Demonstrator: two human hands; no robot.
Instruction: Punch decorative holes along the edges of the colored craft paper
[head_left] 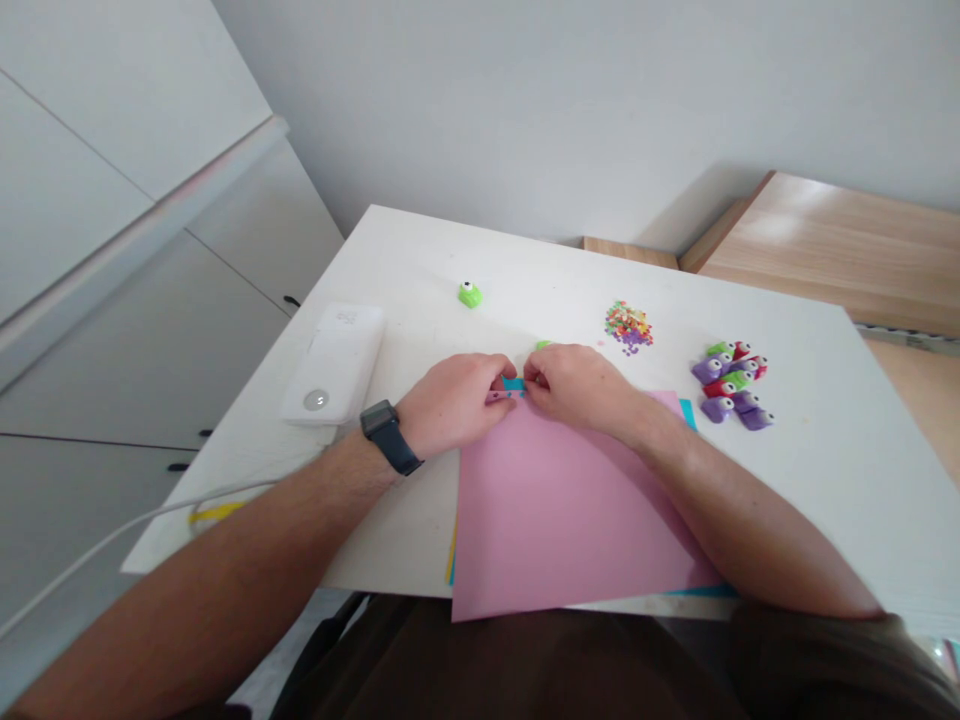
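Note:
A pink sheet of paper (570, 510) lies at the table's front, over blue paper (688, 414) and a yellow edge. Small holes show along its far edge, between my hands. My left hand (469, 398) is closed, thumb and fingers pinching that edge. Close beside it, my right hand (574, 383) is also closed, its fingertips pinched on the edge of the paper; its fingers are partly hidden. Just behind my right hand, a green piece (543, 344) peeks out, mostly covered. Farther back stands a small green craft punch with an eye (470, 294).
A heap of coloured paper confetti (630, 327) lies beyond my right hand. Several green, purple and red eye-topped punches (733, 380) cluster at the right. At the left are a white box-like device (334, 365), a white cable (150, 515) and a yellow item (216, 512).

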